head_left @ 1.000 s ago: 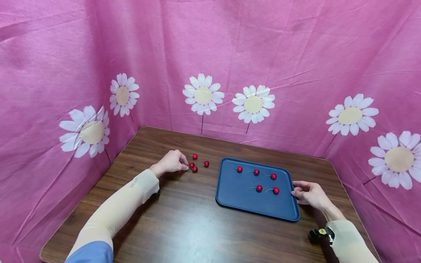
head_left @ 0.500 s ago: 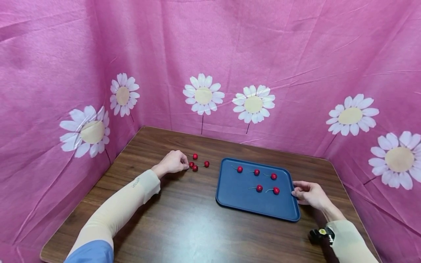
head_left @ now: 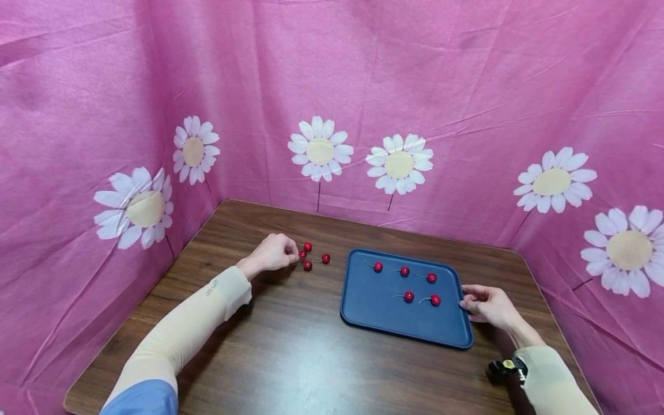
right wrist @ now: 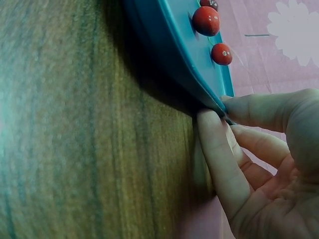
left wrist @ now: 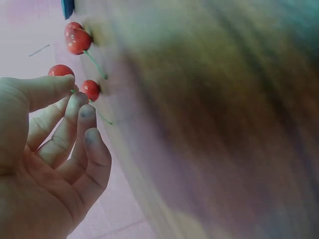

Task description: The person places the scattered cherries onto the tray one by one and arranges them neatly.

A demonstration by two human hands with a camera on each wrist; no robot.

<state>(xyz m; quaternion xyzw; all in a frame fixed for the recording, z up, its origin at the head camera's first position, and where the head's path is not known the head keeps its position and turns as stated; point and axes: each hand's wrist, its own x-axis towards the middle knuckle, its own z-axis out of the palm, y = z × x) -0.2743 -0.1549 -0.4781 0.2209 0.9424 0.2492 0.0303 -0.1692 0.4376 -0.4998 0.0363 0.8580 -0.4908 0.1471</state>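
My left hand [head_left: 275,252] pinches a red cherry [left wrist: 60,70] by its green stem between thumb and fingertips, at the left of the table. Three other cherries lie close by on the wood: a farther cherry [head_left: 308,246], a right-hand cherry [head_left: 325,259] and a nearer cherry [head_left: 308,265]. On the right, a blue rectangular tray [head_left: 373,314] carries several stemmed cherries in two rows. My right hand [head_left: 493,308] grips the tray's right rim, its thumb on top and fingers at the underside in the right wrist view.
The brown wooden table [head_left: 270,357] is enclosed by a pink curtain [head_left: 446,75] printed with white daisies. A dark wrist device [head_left: 505,369] sits on my right wrist. Bare wood separates the loose cherries from the tray's left side.
The cherry at my left fingertips has risen slightly away from the nearer cherry beside it, with the hand shifting a little upward. My right hand and the tray have stayed put.
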